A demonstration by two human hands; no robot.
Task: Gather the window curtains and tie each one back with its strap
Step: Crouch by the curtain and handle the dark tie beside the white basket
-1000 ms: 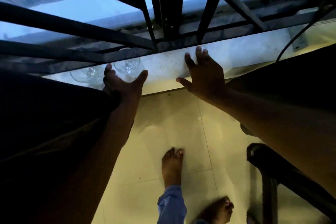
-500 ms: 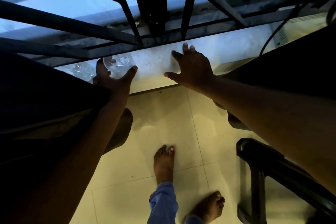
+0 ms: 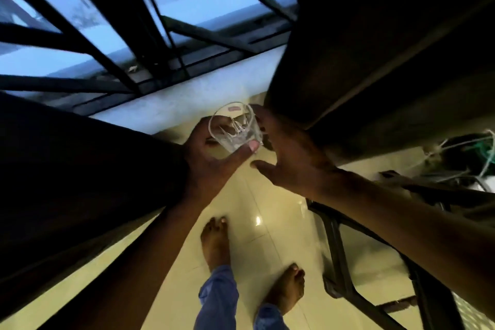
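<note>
We count two hands, two curtains, one glass. The left hand (image 3: pixel 211 161) grips the clear glass (image 3: pixel 234 126) near the sill (image 3: pixel 187 99). The right hand (image 3: pixel 292 158), fingers spread, touches it. Dark curtains hang left (image 3: pixel 80 169) and right (image 3: pixel 375 48), untied.

Both bare forearms reach forward from the lower edge of the head view and converge near the centre. The left hand (image 3: pixel 211 158) has its thumb stretched up and to the right and its fingers curled round a clear drinking glass (image 3: pixel 235 128), which it grips from below. The right hand (image 3: pixel 289 155) lies just beside it, palm turned leftward, thumb pointing at the left thumb, fingers reaching up against the far side of the glass; whether they grip it cannot be told. Two bare feet show below.
</note>
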